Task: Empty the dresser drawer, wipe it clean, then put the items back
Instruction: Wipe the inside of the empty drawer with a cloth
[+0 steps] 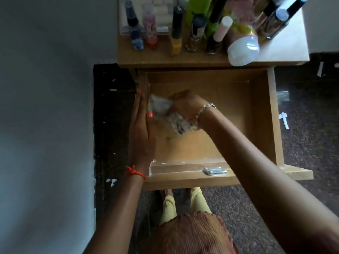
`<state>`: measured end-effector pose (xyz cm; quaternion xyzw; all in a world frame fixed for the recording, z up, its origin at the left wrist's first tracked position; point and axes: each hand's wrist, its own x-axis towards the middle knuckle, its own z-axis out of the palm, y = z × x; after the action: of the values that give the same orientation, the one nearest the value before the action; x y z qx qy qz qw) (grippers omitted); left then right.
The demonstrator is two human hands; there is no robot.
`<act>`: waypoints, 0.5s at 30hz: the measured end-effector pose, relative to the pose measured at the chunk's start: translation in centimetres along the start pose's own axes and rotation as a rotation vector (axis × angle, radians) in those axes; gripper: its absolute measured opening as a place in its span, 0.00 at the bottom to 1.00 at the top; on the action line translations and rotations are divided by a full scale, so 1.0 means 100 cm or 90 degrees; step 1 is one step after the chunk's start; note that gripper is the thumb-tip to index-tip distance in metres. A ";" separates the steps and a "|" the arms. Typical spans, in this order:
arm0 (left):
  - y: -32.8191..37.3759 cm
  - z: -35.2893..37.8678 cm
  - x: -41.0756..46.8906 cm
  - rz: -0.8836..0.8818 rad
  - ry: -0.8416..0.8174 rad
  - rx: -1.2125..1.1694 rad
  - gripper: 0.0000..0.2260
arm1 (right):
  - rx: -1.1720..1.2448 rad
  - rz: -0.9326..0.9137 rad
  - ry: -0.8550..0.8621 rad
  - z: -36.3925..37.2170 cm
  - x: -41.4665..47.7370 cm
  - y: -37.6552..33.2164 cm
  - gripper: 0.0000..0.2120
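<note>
left hand (142, 129) flat, right hand (185, 105) gripping cloth (158, 105)

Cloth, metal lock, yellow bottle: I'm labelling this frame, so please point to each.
cloth (159, 107): head view, crumpled grey middle.
metal lock (215, 171): head view, centre of its plate.
yellow bottle (175, 45): head view, yellow body under the black cap.

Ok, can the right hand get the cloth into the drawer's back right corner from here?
Probably yes: the drawer stands open, nothing lies in that corner, and only bare wood separates it from the right hand gripping the cloth.
</note>
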<state>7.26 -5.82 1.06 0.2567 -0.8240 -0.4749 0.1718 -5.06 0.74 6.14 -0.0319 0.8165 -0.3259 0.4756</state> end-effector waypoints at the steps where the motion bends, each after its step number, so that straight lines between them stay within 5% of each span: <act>1: 0.000 0.000 0.000 -0.003 0.001 -0.009 0.20 | 0.078 0.027 0.056 0.001 0.009 -0.001 0.14; 3: -0.001 0.000 0.000 -0.008 0.001 -0.016 0.21 | 0.268 0.075 0.124 0.008 0.020 -0.002 0.16; 7: -0.002 0.000 0.000 -0.003 0.005 -0.037 0.21 | 0.366 0.012 0.088 0.038 0.020 -0.006 0.16; 15: -0.003 -0.002 0.000 -0.006 -0.008 -0.013 0.24 | 0.149 -0.076 0.073 0.057 -0.003 0.031 0.13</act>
<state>7.42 -6.08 0.87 0.2557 -0.8190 -0.4857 0.1672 0.45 0.40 2.70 -0.0061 0.7953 -0.4480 0.4084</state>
